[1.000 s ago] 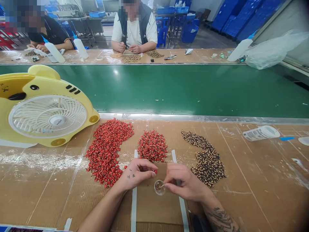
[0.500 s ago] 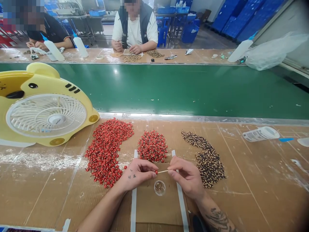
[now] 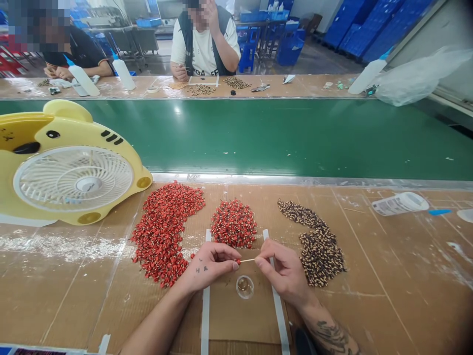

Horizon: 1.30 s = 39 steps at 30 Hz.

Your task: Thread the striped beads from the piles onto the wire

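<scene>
My left hand (image 3: pixel 212 264) pinches a small red bead (image 3: pixel 238 262) between thumb and fingertips. My right hand (image 3: pixel 281 269) holds a thin pale stick (image 3: pixel 248 260) whose tip meets that bead. Just below the hands, a small clear round dish (image 3: pixel 245 287) with a little liquid stands on a brown cardboard sheet (image 3: pixel 240 315). Behind my left hand lie a large heap of red beads (image 3: pixel 162 231) and a smaller red heap (image 3: pixel 233 224). A heap of brown speckled beads (image 3: pixel 320 254) lies beyond my right hand.
A yellow desk fan (image 3: pixel 70 172) stands at the left, before a green conveyor belt (image 3: pixel 258 138). Rolled paper (image 3: pixel 401 203) lies at the right. Across the belt, co-workers sit with squeeze bottles (image 3: pixel 84 80) and bead piles. Blue crates stand behind them.
My right hand has moved up and away from the dish, bringing the stick's tip to the red bead. The co-worker opposite has raised one hand to the head.
</scene>
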Each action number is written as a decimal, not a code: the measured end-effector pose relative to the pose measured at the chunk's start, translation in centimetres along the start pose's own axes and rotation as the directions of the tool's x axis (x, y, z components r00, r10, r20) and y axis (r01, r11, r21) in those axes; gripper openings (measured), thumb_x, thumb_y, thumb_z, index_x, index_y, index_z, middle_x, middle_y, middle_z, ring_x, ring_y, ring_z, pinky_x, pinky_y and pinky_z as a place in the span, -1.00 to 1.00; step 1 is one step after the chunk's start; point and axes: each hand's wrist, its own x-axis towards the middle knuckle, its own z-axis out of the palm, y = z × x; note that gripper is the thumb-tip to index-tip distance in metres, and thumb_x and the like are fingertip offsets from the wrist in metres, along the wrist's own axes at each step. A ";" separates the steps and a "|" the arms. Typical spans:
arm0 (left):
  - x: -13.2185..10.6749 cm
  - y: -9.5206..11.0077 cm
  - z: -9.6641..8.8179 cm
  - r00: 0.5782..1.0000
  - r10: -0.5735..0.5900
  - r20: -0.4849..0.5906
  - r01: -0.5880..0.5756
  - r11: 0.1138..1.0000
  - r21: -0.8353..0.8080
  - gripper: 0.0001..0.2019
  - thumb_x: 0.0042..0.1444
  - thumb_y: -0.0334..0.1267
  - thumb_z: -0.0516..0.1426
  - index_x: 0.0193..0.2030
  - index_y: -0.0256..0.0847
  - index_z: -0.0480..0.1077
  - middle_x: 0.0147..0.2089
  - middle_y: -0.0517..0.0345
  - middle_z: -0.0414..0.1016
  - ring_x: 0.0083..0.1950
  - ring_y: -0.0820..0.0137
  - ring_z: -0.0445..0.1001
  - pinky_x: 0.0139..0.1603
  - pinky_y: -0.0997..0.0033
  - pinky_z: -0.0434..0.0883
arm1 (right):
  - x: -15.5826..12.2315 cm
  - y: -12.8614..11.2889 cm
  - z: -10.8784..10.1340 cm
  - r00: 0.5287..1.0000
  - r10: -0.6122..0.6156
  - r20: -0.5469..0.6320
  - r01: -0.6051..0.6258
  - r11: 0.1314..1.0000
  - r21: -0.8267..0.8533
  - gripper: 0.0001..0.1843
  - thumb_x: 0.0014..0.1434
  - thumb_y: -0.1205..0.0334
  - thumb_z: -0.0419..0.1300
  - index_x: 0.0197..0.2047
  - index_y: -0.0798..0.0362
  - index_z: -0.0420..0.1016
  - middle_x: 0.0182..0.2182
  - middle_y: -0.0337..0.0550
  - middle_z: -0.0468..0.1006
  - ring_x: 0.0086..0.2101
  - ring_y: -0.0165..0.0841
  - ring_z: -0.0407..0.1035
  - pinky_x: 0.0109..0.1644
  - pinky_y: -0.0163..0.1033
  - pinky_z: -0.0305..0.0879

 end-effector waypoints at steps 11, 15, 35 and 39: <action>0.1 0.2 0.1 0.995 0.095 -0.015 -0.094 0.991 0.097 -0.88 0.00 -0.29 0.30 -0.32 -0.29 0.61 -0.40 0.11 0.53 -0.39 0.44 0.36 -0.37 0.48 0.26 | 0.2 -0.2 -0.8 0.992 0.050 0.119 -0.065 0.991 0.121 -0.60 0.26 0.10 0.11 -0.56 0.03 0.18 -0.60 -0.33 0.20 -0.54 -0.42 0.13 -0.43 -0.29 0.05; 0.0 0.3 0.1 0.996 0.092 -0.015 -0.091 0.993 0.076 -0.87 -0.01 -0.29 0.30 -0.32 -0.30 0.60 -0.39 0.12 0.53 -0.39 0.45 0.35 -0.37 0.49 0.25 | 0.5 -0.4 -0.7 0.905 0.053 0.421 -0.023 0.997 -0.077 -0.64 0.22 0.16 0.19 -0.56 0.06 0.24 -0.61 -0.36 0.21 -0.54 -0.46 0.12 -0.43 -0.33 0.01; 0.0 0.3 -0.1 0.999 0.041 -0.028 -0.042 0.997 -0.060 -0.82 -0.06 -0.26 0.34 -0.31 -0.28 0.55 -0.42 0.17 0.53 -0.40 0.45 0.40 -0.37 0.51 0.27 | -0.8 1.6 -10.4 0.932 0.228 0.281 0.031 0.722 -0.691 -0.81 0.26 0.35 0.18 -0.33 0.02 0.60 -0.35 -0.12 0.53 -0.25 -0.24 0.39 -0.16 -0.16 0.33; 0.1 -0.3 -0.3 0.997 0.074 -0.026 -0.075 0.995 -0.059 -0.84 -0.02 -0.28 0.32 -0.29 -0.29 0.56 -0.39 0.15 0.55 -0.38 0.45 0.41 -0.33 0.51 0.28 | -0.3 1.4 -10.0 0.935 0.216 0.280 0.047 0.709 -0.704 -0.82 0.22 0.39 0.17 -0.38 0.05 0.55 -0.38 -0.13 0.52 -0.27 -0.24 0.40 -0.17 -0.15 0.33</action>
